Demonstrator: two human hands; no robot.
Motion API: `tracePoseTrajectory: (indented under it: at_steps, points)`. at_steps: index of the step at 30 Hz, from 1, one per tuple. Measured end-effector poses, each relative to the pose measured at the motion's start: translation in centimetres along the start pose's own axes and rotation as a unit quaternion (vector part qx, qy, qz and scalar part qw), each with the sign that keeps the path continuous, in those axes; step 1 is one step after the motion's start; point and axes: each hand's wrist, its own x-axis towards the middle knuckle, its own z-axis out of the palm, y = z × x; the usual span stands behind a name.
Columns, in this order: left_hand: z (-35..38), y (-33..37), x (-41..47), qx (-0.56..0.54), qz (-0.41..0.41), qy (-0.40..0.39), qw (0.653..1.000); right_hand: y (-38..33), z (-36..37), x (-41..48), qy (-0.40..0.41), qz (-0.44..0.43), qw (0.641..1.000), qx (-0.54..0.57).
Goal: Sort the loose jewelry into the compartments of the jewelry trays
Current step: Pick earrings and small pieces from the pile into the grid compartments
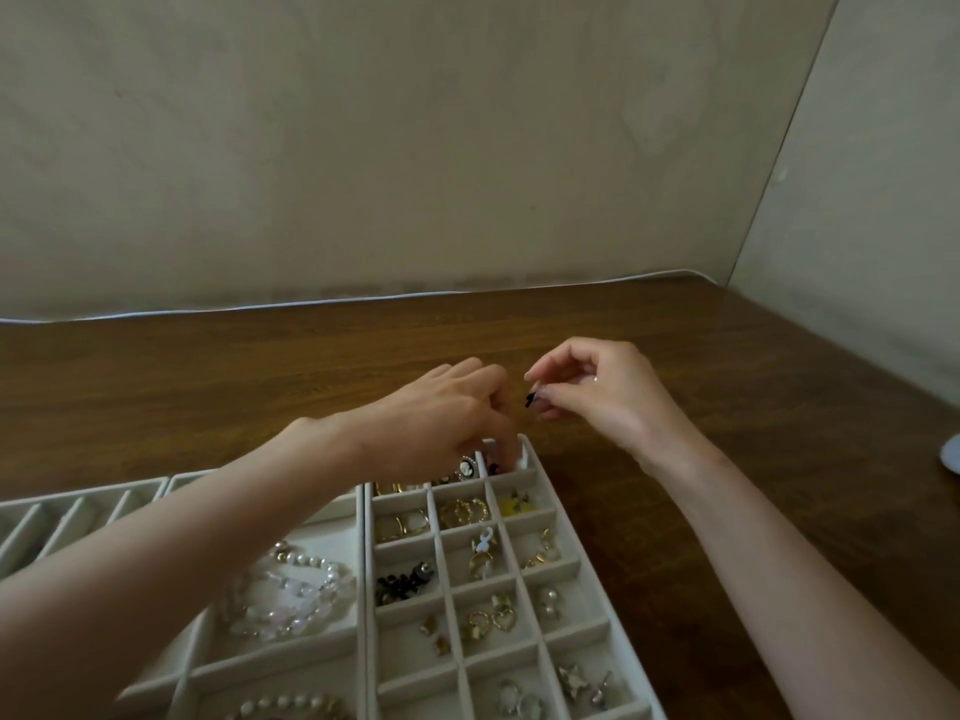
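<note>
1. On the counter (208, 387) I see three trays abreast: slotted tray (78, 517) left, wide tray (343, 532) middle, grid tray (370, 615) right.
2. Bead strands (291, 589) lie in the wide tray.
3. My left grip (441, 413) is in the grid tray's far-right cell; my right grip (597, 392) hangs just behind, pinching a small piece (529, 399).

**Matt trays, shiny pieces**

The table (208, 387) is dark wood-grain with a soft sheen. The jewelry trays (415, 688) look matt and velvety, perhaps cloth-lined. The gold hoops (464, 511) gleam like polished metal; the pearl strand (306, 558) is smooth and glossy.
</note>
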Motion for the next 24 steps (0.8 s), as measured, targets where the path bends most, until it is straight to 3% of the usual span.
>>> tracePoseTrajectory:
  at_steps: [13,19,24]
  points:
    - [0.0,-0.6,-0.2,-0.044,0.003,0.008,0.999,0.0,-0.2,-0.1,-0.022,0.008,1.0,-0.006]
    - [0.2,-1.0,-0.3,-0.112,-0.085,0.111,0.984,-0.2,-0.2,-0.2,-0.073,0.019,0.997,0.006]
    - [0.2,-1.2,-0.6,-0.115,-0.11,0.135,0.978,-0.7,0.3,-0.5,-0.135,-0.015,0.988,-0.068]
